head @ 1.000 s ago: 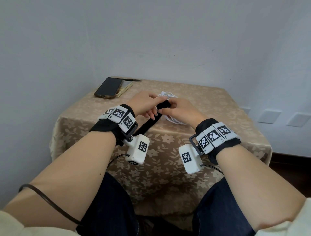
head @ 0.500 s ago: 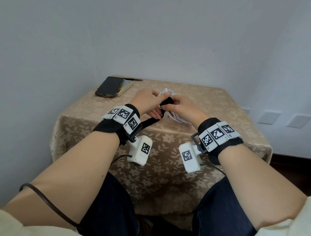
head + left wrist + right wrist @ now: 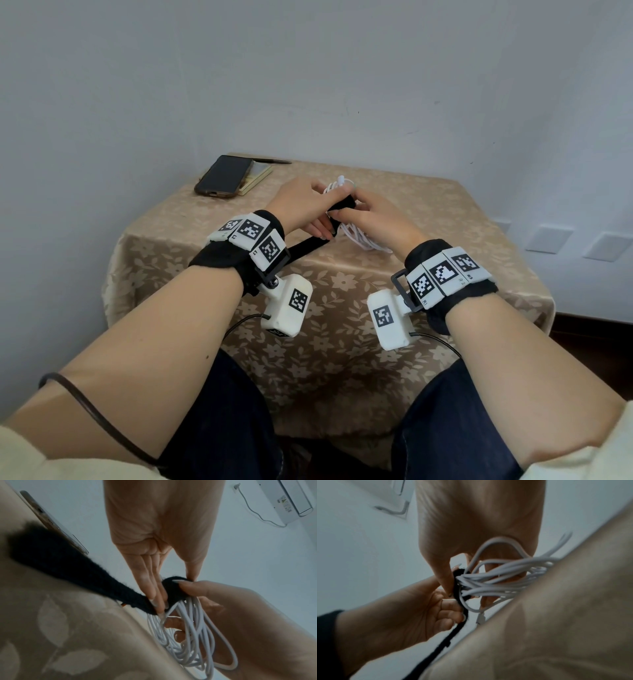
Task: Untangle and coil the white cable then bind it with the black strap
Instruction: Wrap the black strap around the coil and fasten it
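Both hands, left (image 3: 301,209) and right (image 3: 375,219), are pinching the fuzzy black strap (image 3: 173,589) wrapping round the looped, smooth white cable (image 3: 188,635) over the floral-clothed desk (image 3: 342,284).

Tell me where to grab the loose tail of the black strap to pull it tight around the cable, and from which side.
Pinch the black strap tail close to the wrap, coming from the left hand's side: it runs flat and free toward the left wrist, while the right hand pins the wrap on the white cable.
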